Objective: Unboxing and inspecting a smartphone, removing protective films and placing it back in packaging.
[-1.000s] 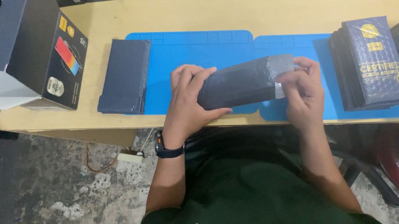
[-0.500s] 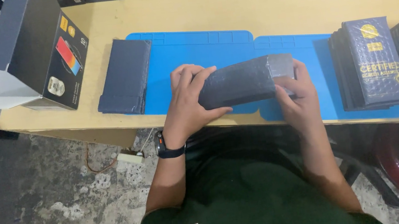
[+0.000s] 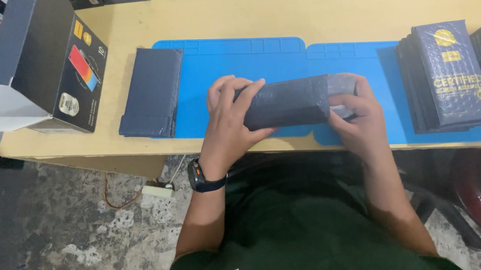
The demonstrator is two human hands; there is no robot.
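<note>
The dark bubble-wrap pouch (image 3: pixel 289 103) was a long, flat rectangle, grey-black with that dimpled plastic sheen, and its right end looked lighter, like a see-through flap. It was held lengthwise just above the blue mat (image 3: pixel 279 54), near the front edge of the table (image 3: pixel 297 1). The left hand (image 3: pixel 231 114) was wrapped over the pouch's left end, fingers curled across the top and thumb underneath, so closed around it. The right hand (image 3: pixel 360 115) was pinching the pale right end, fingers folded in tight on the flap (couldn't tell exactly which fingers did the gripping). A black watch (image 3: pixel 199 178) sat on the left wrist.

The mat looked like soft rubbery silicone with little moulded compartments along its far edge. On its left edge lay a flat navy box (image 3: pixel 153 91), matte cardboard. On the right, a stack of dark pouches with gold print (image 3: pixel 448 74). Further left sat an open black carton (image 3: pixel 54 61).
</note>
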